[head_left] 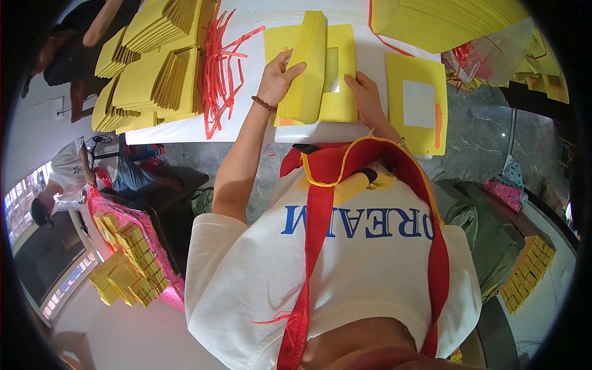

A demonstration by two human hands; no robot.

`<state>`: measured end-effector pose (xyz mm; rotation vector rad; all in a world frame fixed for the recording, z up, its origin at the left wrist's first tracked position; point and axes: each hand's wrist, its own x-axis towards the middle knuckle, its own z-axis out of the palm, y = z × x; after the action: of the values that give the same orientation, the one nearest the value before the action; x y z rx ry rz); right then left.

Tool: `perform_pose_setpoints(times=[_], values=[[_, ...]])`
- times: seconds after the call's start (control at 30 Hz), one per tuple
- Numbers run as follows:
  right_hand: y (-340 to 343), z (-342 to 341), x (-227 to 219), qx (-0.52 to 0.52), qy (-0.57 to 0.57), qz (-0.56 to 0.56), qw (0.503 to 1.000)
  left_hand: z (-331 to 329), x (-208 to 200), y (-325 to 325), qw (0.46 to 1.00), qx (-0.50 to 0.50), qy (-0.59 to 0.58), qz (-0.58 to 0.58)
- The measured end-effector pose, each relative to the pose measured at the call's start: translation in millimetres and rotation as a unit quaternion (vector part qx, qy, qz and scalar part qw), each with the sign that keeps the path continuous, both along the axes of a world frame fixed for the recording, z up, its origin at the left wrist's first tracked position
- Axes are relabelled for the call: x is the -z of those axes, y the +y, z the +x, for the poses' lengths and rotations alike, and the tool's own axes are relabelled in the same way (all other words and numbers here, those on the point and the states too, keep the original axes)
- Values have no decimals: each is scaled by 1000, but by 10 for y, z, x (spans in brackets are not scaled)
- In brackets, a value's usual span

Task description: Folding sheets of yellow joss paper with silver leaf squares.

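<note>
My left hand is closed round a thick stack of yellow paper that stands tilted on its edge, thumb on the near face. Beneath it lies a flat yellow sheet with a pale window-like patch. My right hand is at the right edge of this sheet, thumb up and fingers bent round the edge; what lies under the fingers is hidden. Both rest at the front of a white table. Right of my right hand lies a yellow pad with a white label and an orange mark.
Left of my hands lies a heap of red plastic ties, beside fanned yellow paper bundles. A large yellow stack and a clear plastic bag are at the far right. Two people are at the left, one seated lower down.
</note>
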<state>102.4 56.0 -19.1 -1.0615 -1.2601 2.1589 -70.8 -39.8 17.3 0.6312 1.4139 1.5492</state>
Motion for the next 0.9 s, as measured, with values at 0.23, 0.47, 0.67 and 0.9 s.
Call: perform_pose_setpoints(times=[0.23, 0.47, 0.67, 0.9], values=[[11, -10, 49, 0, -26, 20, 999, -46, -149, 52, 950, 104, 294, 5], [11, -11, 61, 5, -26, 23, 999, -1, -106, 129, 957, 103, 267, -50], [-35, -21, 101, 10, -27, 118, 993, 31, -308, 227, 914, 143, 358, -131], [-43, -20, -123, -86, -137, 284, 945, 73, -458, 282, 854, 171, 475, -131]])
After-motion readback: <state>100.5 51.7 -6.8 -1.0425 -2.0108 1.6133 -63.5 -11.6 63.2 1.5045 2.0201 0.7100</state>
